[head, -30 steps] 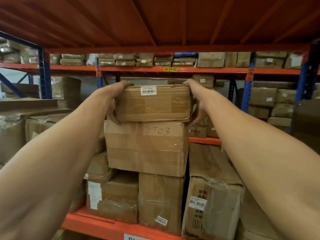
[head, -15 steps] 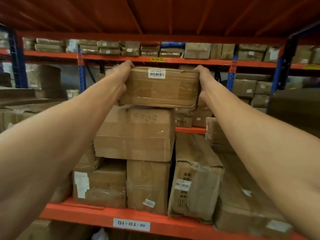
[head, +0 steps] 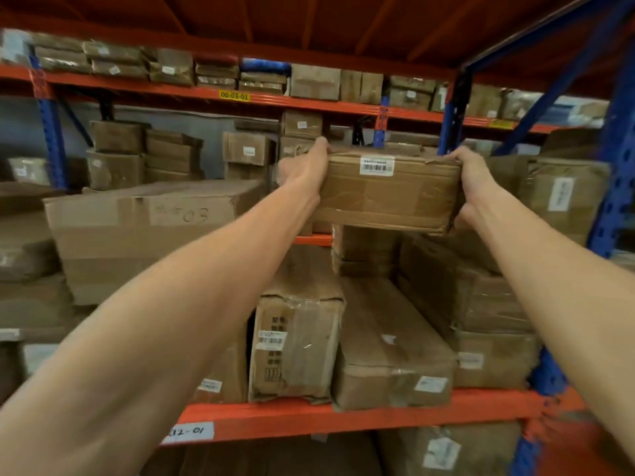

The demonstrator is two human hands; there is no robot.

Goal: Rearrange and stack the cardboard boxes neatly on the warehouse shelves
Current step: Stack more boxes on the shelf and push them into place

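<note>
Far left sits a big box (head: pixel 137 235) w/ a number written on its front, on top of other boxes. Its top looks bare.

Next comes the left hand (head: pixel 304 170). It holds the left end of a small flat box (head: pixel 388 194), fingers over the top edge, thumb side down low. The box has a white barcode sticker (head: pixel 377 165) near its top. It's up in the air, in front of the shelf, w/ a gap under it. Below that gap lie a tall box (head: pixel 295 352) and a long box (head: pixel 391 348) on the orange shelf beam (head: pixel 343 417).

Then the right hand (head: pixel 472 180) holds the box's right end the same way. So both hands are closed on the box, one each side.

Step in hand, most likely: carrying the box over to a new spot. Which spot? Can't tell yet.

Next move needs: keep it level, pick a flat top, line up the edges, lower it slow, then let go. More stacked boxes (head: pixel 563 197) sit far right by the blue post (head: pixel 615 187), so there's not much room to swing there.
</note>
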